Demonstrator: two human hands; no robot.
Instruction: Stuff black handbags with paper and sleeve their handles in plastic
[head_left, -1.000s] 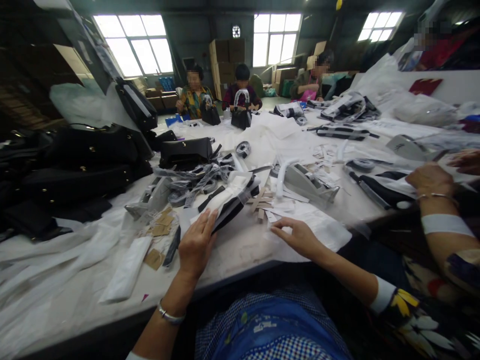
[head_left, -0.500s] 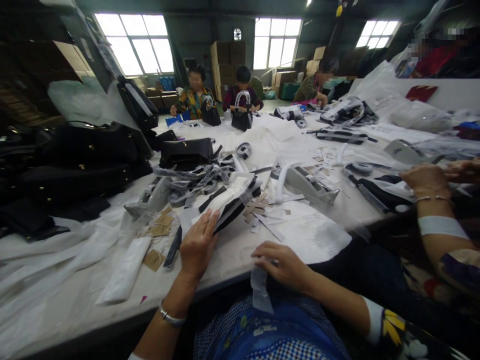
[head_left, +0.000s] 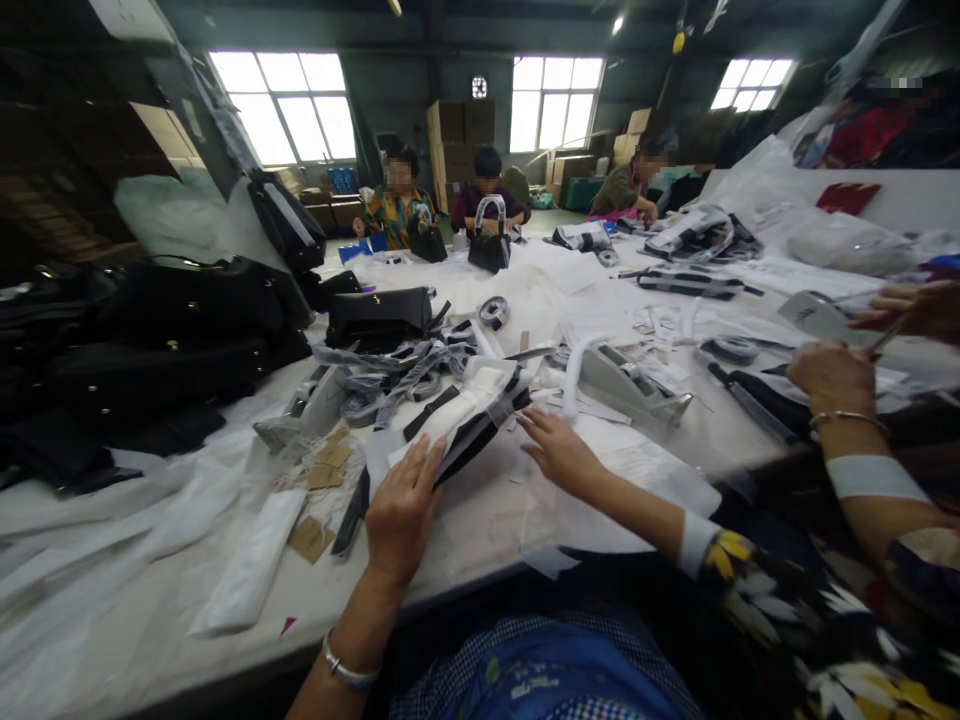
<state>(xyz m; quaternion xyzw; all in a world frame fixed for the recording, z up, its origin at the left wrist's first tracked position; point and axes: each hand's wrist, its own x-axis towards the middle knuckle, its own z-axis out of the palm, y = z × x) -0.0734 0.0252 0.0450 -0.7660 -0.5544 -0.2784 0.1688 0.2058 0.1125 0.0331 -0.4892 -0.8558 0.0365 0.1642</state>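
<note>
A black bag [head_left: 480,440], partly covered by white padding [head_left: 469,395], lies slanted on the table in front of me. My left hand [head_left: 403,515] grips its near end, fingers long over the padding and the thumb hidden. Off the bag's right end is my right hand [head_left: 559,452], fingers stretched and apart, with nothing seen in them. A translucent strip [head_left: 553,562] hangs at the table's front edge, below the right hand. Brown tags [head_left: 330,462] with white strings lie left of my left hand, near a black strap [head_left: 349,520] in clear wrap.
Black bags [head_left: 165,340] are piled at the left. Grey tape dispensers [head_left: 626,385] and wrapped straps [head_left: 405,365] stand around the bag. A co-worker's hands [head_left: 840,375] work at the right; more people sit across the table. A white foam sheet [head_left: 251,560] lies front left.
My right hand has let go of the translucent strip and moved up and forward to the bag's right end, its fingers spreading. My left hand stays on the bag.
</note>
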